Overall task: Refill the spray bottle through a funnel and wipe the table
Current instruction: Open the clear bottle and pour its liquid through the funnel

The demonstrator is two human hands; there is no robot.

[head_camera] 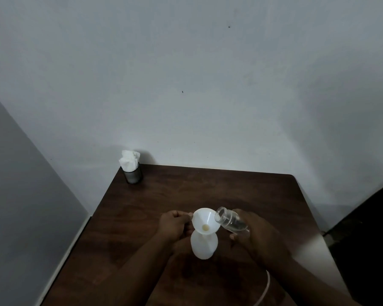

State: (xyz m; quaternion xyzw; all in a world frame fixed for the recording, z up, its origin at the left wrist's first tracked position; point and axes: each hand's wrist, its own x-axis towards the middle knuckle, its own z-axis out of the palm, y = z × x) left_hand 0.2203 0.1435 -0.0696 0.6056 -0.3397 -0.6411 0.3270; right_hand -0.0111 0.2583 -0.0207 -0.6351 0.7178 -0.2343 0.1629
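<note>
Refill step underway: left hand [174, 224] pinches the funnel [205, 221] seated in the bottle [203, 246] mid-table, right hand [255, 233] grips a clear jar [230, 221] tipped at the rim, so next comes more tilt, poured slowly and kept centred.

Both forearms extended forward
The tab of the funnel [205, 220] is pinched by the left hand [174, 225]; a tilted jar [230, 222] is gripped by the right hand [258, 237].

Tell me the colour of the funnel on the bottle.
White; the funnel shows best in the head view, the only one.
</note>
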